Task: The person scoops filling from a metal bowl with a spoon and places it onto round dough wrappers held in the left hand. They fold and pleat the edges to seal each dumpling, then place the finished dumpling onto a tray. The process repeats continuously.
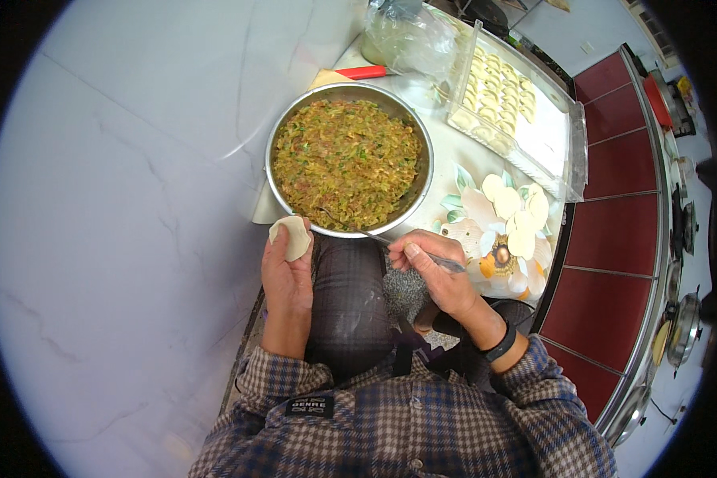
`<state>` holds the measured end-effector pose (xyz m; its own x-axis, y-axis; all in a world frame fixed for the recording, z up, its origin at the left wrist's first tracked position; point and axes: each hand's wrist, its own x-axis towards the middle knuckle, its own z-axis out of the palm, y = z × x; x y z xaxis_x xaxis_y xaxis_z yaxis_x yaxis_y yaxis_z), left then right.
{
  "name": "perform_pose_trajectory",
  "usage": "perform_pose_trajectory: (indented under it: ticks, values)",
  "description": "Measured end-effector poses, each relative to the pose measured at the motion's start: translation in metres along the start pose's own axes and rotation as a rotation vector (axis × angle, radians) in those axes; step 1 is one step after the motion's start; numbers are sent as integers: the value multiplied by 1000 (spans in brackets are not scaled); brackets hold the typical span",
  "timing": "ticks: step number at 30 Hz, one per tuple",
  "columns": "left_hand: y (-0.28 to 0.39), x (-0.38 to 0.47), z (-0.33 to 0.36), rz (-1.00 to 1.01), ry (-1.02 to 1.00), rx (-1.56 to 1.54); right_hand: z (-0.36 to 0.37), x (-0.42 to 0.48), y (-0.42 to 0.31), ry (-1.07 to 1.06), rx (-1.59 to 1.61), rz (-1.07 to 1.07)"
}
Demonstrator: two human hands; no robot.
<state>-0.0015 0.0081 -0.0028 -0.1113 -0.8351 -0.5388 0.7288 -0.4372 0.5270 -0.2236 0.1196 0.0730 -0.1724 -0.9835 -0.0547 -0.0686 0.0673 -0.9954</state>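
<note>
My left hand (288,275) holds a round dough wrapper (291,239) at the near left rim of a metal bowl (428,173). Chopped green and brownish filling (346,158) fills much of the bowl. In my right hand (439,269) is the handle of a metal utensil (377,237); it reaches over the near rim, its tip partly in the filling, so its kind is hard to tell. To the right, several loose dough wrappers (521,242) lie overlapping on a flower-patterned tabletop (466,224).
Rows of folded dumplings (496,89) lie in a clear plastic tray (514,156) at the back right. Behind the bowl are a red-handled tool (361,73) and a clear plastic bag (412,42) over a container. Dark red cabinets (612,233) stand at the right, a marbled wall (125,209) at the left.
</note>
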Motion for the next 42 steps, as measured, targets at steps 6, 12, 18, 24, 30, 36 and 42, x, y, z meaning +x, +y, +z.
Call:
perform_pose_trajectory:
  ticks: [6,12,18,24,30,36,42]
  values:
    - [2,-3,1,24,32,19,1,1,16,148,327,195]
    - [14,-12,16,227,-9,133,-8,8,28,317,685,309]
    - [10,-6,51,159,-94,139,-28,8,4,350,718,263]
    - [-8,-14,77,167,-231,157,-19,-3,-38,347,450,114]
    - [-18,-13,73,401,-309,492,18,-29,-66,200,82,-83]
    - [-9,-2,64,376,-208,371,25,-26,-65,132,-106,-396]
    - [17,-7,65,271,-273,211,6,-6,-49,126,-338,-449]
